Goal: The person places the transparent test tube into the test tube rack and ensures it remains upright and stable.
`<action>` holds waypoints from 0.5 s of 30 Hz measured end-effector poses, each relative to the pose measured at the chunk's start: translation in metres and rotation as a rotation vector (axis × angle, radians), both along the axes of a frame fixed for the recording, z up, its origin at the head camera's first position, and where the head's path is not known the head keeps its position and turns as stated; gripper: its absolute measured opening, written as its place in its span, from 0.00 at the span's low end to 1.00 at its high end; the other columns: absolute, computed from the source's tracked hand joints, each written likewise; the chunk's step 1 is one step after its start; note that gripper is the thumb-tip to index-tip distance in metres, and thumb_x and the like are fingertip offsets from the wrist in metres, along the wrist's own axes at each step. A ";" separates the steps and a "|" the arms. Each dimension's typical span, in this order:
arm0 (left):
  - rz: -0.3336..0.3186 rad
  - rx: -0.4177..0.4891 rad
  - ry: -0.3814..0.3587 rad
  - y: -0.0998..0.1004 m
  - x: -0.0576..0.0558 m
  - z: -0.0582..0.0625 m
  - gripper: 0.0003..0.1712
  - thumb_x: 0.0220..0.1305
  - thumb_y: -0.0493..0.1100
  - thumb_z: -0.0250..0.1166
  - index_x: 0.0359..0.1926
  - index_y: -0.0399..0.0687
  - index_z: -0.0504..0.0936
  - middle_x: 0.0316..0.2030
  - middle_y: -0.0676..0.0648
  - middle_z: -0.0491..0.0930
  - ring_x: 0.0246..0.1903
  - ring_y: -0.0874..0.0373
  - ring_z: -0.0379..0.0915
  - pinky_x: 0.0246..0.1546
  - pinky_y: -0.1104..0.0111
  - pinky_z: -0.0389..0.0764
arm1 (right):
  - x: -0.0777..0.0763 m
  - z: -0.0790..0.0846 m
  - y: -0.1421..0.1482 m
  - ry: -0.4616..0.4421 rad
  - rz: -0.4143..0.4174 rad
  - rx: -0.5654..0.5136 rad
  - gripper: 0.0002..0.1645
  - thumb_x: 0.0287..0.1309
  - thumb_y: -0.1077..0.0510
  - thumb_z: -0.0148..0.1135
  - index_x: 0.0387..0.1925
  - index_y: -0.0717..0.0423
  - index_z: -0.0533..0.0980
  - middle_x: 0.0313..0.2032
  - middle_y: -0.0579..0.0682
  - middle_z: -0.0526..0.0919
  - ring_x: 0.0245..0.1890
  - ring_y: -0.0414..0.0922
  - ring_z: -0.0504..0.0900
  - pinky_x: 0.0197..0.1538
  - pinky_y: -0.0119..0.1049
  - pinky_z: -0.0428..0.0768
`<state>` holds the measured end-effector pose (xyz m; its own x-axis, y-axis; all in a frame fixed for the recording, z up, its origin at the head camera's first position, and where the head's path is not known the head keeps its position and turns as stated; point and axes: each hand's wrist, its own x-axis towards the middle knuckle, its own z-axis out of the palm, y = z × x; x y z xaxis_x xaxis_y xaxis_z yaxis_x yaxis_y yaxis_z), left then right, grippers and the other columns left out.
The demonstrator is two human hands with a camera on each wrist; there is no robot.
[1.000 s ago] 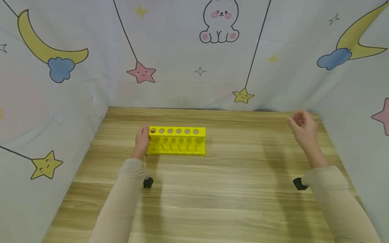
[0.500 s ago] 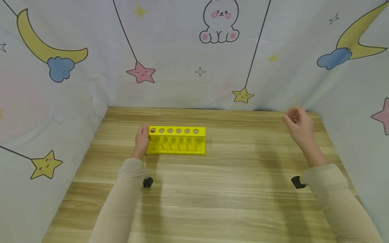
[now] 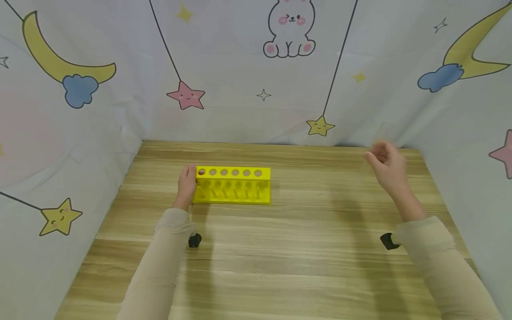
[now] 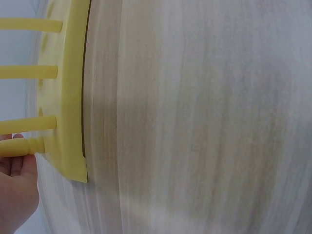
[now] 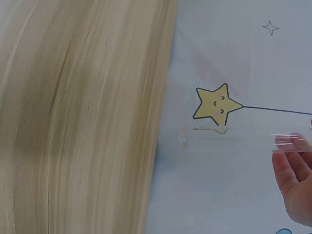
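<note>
A yellow test tube rack (image 3: 240, 178) stands on the table, its top row of round holes holding no tubes. My left hand (image 3: 186, 186) grips the rack's left end; in the left wrist view its fingers curl around the end post (image 4: 17, 147). Off to the right, my right hand (image 3: 387, 168) is raised and pinches a clear glass test tube (image 5: 229, 140) near one end. The tube is faint in the head view, its upper end showing above the fingers. In the right wrist view the rounded bottom points toward the table, away from the hand.
The wood-grain table (image 3: 304, 249) runs back to a white cloth backdrop (image 3: 232, 120) printed with stars, moons and a bear. Cloth also closes both sides. A black wrist-worn piece (image 3: 389, 241) sticks out beneath the right sleeve, another (image 3: 194, 240) beneath the left.
My right hand has moved left and slightly up with the test tube, whose upper end now shows more plainly. The left hand and the rack have stayed in place.
</note>
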<state>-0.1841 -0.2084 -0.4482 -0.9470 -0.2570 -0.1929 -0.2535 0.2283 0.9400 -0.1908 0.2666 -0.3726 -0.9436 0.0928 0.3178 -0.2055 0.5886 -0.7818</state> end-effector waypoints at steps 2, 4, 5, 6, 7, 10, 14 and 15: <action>0.003 0.003 -0.005 -0.001 -0.002 -0.002 0.21 0.70 0.52 0.33 0.38 0.38 0.61 0.49 0.35 0.68 0.42 0.43 0.57 0.42 0.66 0.61 | 0.000 0.001 -0.003 0.009 0.012 -0.015 0.10 0.53 0.60 0.58 0.37 0.57 0.69 0.25 0.24 0.71 0.31 0.19 0.71 0.33 0.12 0.68; 0.003 0.009 -0.011 -0.003 -0.004 -0.005 0.21 0.70 0.51 0.33 0.39 0.37 0.62 0.49 0.34 0.68 0.42 0.44 0.57 0.43 0.64 0.61 | 0.000 0.002 -0.005 0.014 0.022 -0.023 0.13 0.53 0.61 0.58 0.38 0.63 0.68 0.25 0.24 0.71 0.31 0.19 0.71 0.33 0.12 0.68; 0.005 0.013 -0.013 -0.004 -0.006 -0.008 0.21 0.70 0.52 0.33 0.40 0.37 0.62 0.49 0.35 0.68 0.42 0.44 0.58 0.43 0.63 0.61 | 0.000 0.003 -0.007 0.018 0.027 -0.027 0.14 0.53 0.61 0.58 0.39 0.66 0.67 0.25 0.24 0.71 0.31 0.19 0.71 0.33 0.12 0.68; 0.006 0.016 -0.015 -0.006 -0.007 -0.012 0.22 0.69 0.53 0.33 0.40 0.37 0.62 0.49 0.35 0.68 0.41 0.45 0.58 0.43 0.63 0.62 | -0.001 0.003 -0.008 0.020 0.031 -0.029 0.15 0.53 0.62 0.58 0.39 0.66 0.67 0.25 0.24 0.71 0.31 0.19 0.71 0.33 0.13 0.68; 0.006 0.016 -0.017 -0.008 -0.009 -0.015 0.23 0.69 0.54 0.33 0.40 0.38 0.62 0.49 0.36 0.68 0.41 0.45 0.58 0.44 0.62 0.62 | -0.001 0.004 -0.009 0.020 0.037 -0.029 0.15 0.53 0.62 0.58 0.40 0.67 0.67 0.25 0.24 0.71 0.31 0.19 0.71 0.33 0.13 0.68; 0.004 0.003 -0.014 -0.012 -0.013 -0.026 0.25 0.68 0.58 0.33 0.41 0.40 0.63 0.49 0.37 0.69 0.40 0.49 0.59 0.43 0.63 0.63 | -0.002 0.004 -0.011 0.020 0.045 -0.024 0.15 0.53 0.62 0.58 0.40 0.66 0.67 0.26 0.24 0.71 0.31 0.20 0.72 0.33 0.13 0.68; -0.004 -0.027 -0.001 -0.014 -0.015 -0.032 0.28 0.66 0.61 0.32 0.41 0.41 0.63 0.49 0.38 0.69 0.39 0.51 0.60 0.42 0.66 0.63 | -0.003 0.004 -0.014 0.021 0.058 -0.039 0.13 0.53 0.62 0.58 0.39 0.65 0.67 0.26 0.26 0.72 0.31 0.21 0.72 0.33 0.13 0.69; -0.004 -0.027 0.000 -0.014 -0.015 -0.032 0.28 0.66 0.61 0.32 0.41 0.41 0.63 0.49 0.38 0.69 0.39 0.51 0.60 0.41 0.67 0.63 | -0.003 0.005 -0.015 0.022 0.060 -0.041 0.14 0.53 0.62 0.58 0.39 0.65 0.67 0.26 0.27 0.72 0.31 0.21 0.72 0.33 0.13 0.69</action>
